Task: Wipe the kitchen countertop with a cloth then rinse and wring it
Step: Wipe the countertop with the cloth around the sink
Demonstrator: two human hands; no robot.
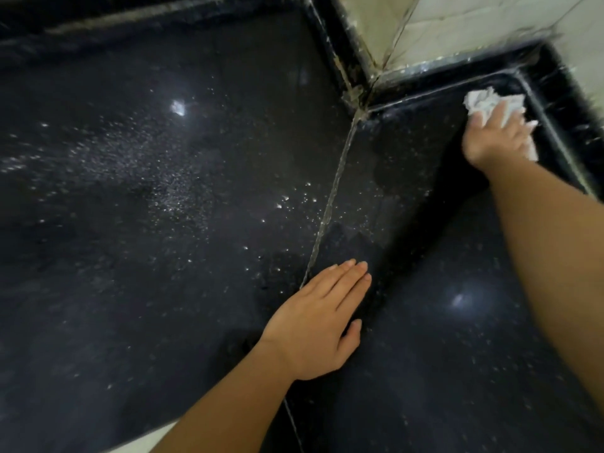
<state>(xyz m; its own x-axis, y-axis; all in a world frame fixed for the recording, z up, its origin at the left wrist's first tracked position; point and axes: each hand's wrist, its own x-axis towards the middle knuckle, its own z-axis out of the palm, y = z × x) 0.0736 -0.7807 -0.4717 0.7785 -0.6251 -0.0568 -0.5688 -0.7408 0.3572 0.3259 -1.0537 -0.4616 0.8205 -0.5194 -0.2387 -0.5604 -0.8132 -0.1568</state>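
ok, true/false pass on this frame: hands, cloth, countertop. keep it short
1. The left hand lies flat on the countertop and holds nothing. True.
2. The cloth is under the left hand. False: it is under the right hand, which presses it on the far right part of the countertop by the raised edge.
3. The cloth is white and crumpled. True.
4. The cloth is being rinsed under a tap. False: no tap or sink is in view, and the cloth is on the countertop.
5. A pale seam runs across the countertop, and the left hand lies across it. True.
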